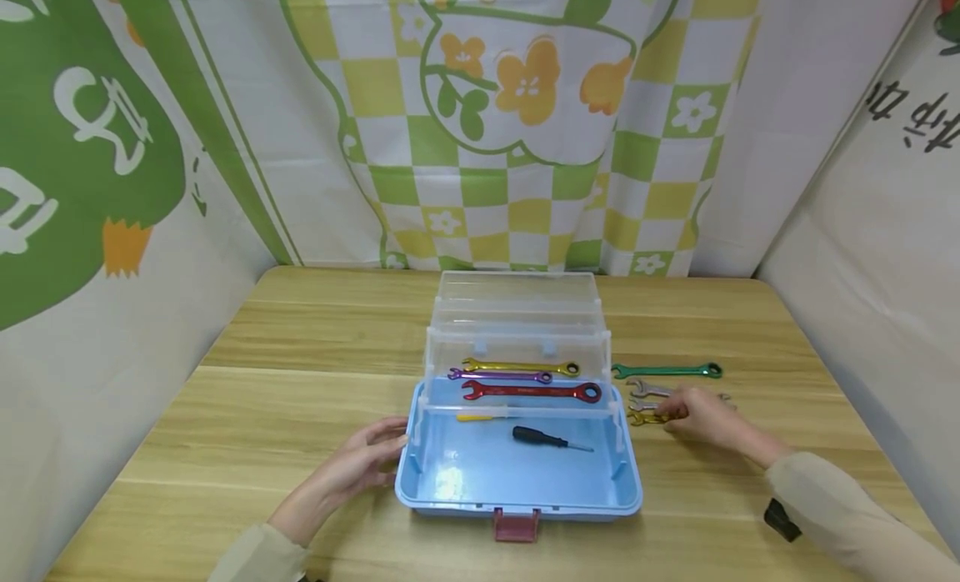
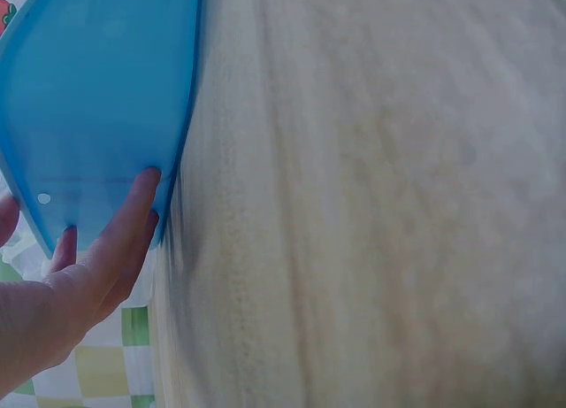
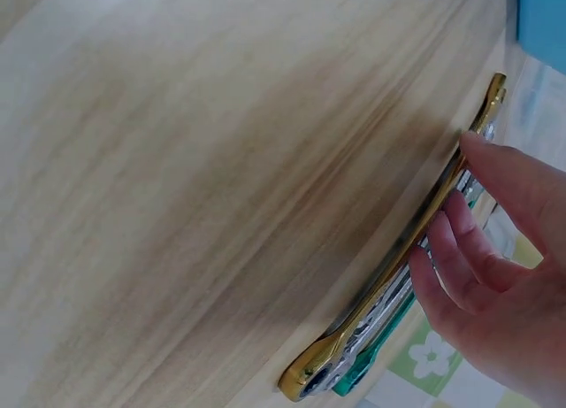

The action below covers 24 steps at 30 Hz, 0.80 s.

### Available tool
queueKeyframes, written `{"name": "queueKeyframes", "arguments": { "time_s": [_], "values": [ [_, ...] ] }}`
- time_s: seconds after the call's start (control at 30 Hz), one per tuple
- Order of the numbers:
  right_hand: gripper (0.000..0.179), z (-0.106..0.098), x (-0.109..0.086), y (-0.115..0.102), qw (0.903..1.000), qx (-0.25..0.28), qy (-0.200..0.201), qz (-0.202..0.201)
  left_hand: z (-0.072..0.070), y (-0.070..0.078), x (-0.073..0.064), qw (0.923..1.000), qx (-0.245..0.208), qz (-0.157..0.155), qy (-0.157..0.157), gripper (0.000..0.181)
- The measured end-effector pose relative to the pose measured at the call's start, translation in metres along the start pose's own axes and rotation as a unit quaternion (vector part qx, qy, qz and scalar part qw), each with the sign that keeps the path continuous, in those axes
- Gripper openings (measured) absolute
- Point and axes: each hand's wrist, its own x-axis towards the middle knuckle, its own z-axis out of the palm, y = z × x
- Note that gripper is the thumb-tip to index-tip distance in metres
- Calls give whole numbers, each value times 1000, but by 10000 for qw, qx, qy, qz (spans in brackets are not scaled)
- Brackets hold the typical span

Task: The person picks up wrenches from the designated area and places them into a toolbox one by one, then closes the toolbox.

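On the table lies a gold combination wrench (image 1: pixel 642 418), with my right hand (image 1: pixel 697 415) over it. In the right wrist view the thumb and fingertips pinch this wrench (image 3: pixel 389 262) along its middle. Two silver wrenches (image 1: pixel 648 389) and a green ratchet wrench (image 1: pixel 667 371) lie just behind it. My left hand (image 1: pixel 367 455) rests its extended fingers against the left side of a blue toolbox (image 1: pixel 519 510). The left wrist view shows those fingertips on the box wall (image 2: pixel 97 98).
The toolbox's clear lid (image 1: pixel 517 290) stands raised at the back. Gold, purple and red wrenches (image 1: pixel 528 391) lie in its translucent upper tray. A black screwdriver (image 1: pixel 538 436) and a yellow-handled tool (image 1: pixel 476 417) lie below. A maroon latch (image 1: pixel 516 525) hangs in front.
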Motion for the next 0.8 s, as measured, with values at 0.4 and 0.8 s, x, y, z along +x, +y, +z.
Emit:
{"name": "queueKeyframes", "arguments": {
  "time_s": [0.4, 0.8],
  "values": [
    [11, 2, 2, 3, 9998, -106, 138, -80, 0, -1, 0, 9999, -119, 55, -58, 62],
    [12, -1, 3, 8, 9985, 501, -221, -68, 0, -3, 1, 10000, 5, 19, -13, 62]
  ]
}}
